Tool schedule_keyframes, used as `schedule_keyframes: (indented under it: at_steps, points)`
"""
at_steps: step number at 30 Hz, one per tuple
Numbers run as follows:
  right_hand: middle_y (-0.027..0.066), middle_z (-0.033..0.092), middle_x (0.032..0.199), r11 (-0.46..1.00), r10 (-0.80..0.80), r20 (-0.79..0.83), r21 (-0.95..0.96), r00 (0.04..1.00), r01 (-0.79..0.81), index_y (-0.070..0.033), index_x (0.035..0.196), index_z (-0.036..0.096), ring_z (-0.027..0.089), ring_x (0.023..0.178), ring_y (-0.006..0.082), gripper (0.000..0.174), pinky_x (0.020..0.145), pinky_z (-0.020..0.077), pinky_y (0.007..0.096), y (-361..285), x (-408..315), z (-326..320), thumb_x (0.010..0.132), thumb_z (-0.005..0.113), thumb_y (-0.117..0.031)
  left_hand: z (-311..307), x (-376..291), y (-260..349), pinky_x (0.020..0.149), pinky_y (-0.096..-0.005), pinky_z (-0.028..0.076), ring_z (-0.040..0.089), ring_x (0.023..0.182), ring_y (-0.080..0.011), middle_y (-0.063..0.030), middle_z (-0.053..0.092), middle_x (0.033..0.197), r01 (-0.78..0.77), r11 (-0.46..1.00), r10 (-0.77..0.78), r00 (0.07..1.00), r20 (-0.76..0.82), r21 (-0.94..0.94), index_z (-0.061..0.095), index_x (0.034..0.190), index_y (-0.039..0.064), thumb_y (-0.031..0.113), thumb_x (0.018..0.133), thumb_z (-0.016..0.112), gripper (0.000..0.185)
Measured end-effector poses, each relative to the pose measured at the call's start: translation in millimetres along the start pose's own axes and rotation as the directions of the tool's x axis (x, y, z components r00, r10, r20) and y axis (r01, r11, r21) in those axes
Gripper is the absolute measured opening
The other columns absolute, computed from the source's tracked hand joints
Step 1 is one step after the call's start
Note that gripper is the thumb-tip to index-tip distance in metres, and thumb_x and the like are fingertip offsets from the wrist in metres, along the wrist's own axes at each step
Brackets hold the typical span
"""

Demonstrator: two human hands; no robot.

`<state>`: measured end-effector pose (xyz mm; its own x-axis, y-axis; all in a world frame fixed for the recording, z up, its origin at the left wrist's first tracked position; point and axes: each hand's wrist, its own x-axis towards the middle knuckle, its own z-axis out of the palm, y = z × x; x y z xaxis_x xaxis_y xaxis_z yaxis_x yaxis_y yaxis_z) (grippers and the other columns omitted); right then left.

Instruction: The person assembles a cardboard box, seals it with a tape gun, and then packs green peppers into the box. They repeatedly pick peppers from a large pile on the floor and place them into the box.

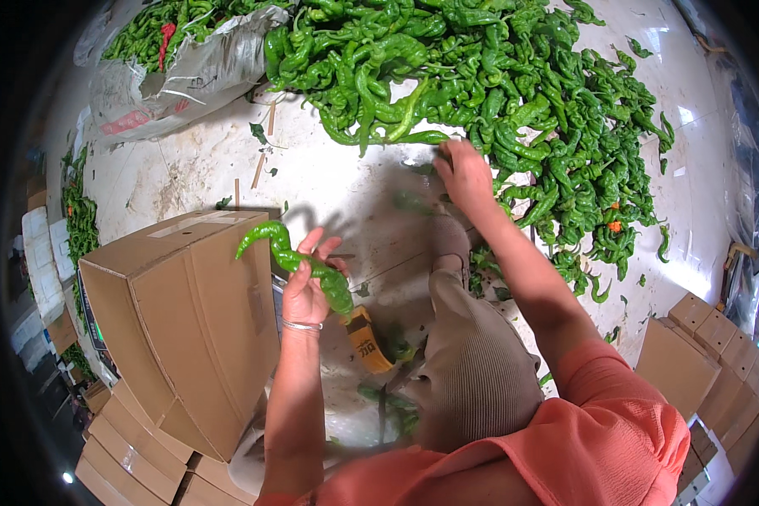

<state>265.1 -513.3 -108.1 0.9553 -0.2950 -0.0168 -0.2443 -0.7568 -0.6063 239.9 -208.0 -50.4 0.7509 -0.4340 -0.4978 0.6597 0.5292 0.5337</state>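
In the head view, my left hand (310,288) holds a long, curved green chili pepper (283,248) between thumb and fingers, beside a cardboard box (196,316). My right hand (465,171) reaches to the near edge of a large heap of green peppers (468,69) on the floor. Its fingertips are by the end of one green pepper (425,137); whether they touch or grip it cannot be told. A yellow object bearing writing (368,341) lies on the floor between my left forearm and my knee.
An open woven sack (183,95) of green peppers, with a red one on top, lies at the upper left. Flattened or stacked cardboard boxes stand at the lower left (126,449) and lower right (721,367). More peppers (81,221) lie at the far left. Leaves and thin strips litter the pale floor.
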Motion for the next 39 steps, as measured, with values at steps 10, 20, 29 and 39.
schedule_keyframes:
  at_steps: [10, 20, 29, 39]
  points:
    - [0.0136, 0.065, 0.092, 0.985, 0.054, 0.311, -0.173, 0.949, 0.000, -0.008, 0.105, 0.060, 0.064, 0.084, 0.0256, 0.032, 0.073, 0.0512, 0.0360, 29.4, 48.6, -4.7, 0.075, 0.066, -0.019, 31.3, 22.7, -35.9, 0.083, -0.0326, 0.048, 0.055, 0.098, -0.0226, -0.0132, 0.054, 0.122, 0.093, 0.992, -0.097, 0.994, -0.044, -0.086, 0.058, 0.106, 0.004, 0.023, 0.080, 0.066, 0.033]
    - [0.0143, 0.062, 0.102, -0.291, -0.192, 0.711, 0.617, 0.677, -0.731, 0.002, 0.103, 0.058, 0.063, 0.089, 0.0255, 0.022, 0.079, 0.0525, 0.0350, 22.3, -10.1, -23.3, 0.087, 0.060, -0.013, 63.5, 51.7, -57.1, 0.088, -0.0353, 0.046, 0.054, 0.102, -0.0236, -0.0103, 0.052, 0.123, 0.213, 0.977, -0.212, 0.976, 0.043, -0.016, 0.048, 0.124, 0.007, 0.023, 0.085, 0.060, 0.043]
    - [0.0170, 0.052, 0.122, 0.786, -0.357, 0.153, 0.583, 0.921, 0.208, -0.009, 0.113, 0.061, 0.049, 0.114, 0.0321, 0.041, 0.097, 0.0400, 0.0411, -25.7, -34.3, -30.3, 0.073, 0.068, -0.012, 56.0, 46.5, -70.7, 0.094, -0.0429, 0.044, 0.056, 0.102, -0.0288, -0.0102, 0.058, 0.106, 0.359, 0.913, -0.321, 0.925, 0.203, -0.192, 0.049, 0.119, 0.006, 0.019, 0.084, 0.060, 0.039]
    - [0.0100, 0.053, 0.121, 0.873, 0.363, 0.101, -0.384, 0.926, -0.301, -0.030, 0.141, 0.021, 0.048, 0.116, 0.0295, 0.092, 0.096, 0.0266, 0.0590, 107.1, 13.5, -44.2, 0.067, 0.076, -0.034, 58.5, 48.4, -40.4, 0.082, -0.0412, 0.054, 0.052, 0.112, -0.0317, -0.0200, 0.043, 0.130, 0.138, 0.947, -0.050, 0.955, 0.292, -0.291, 0.051, 0.116, 0.005, 0.027, 0.082, 0.061, 0.042]
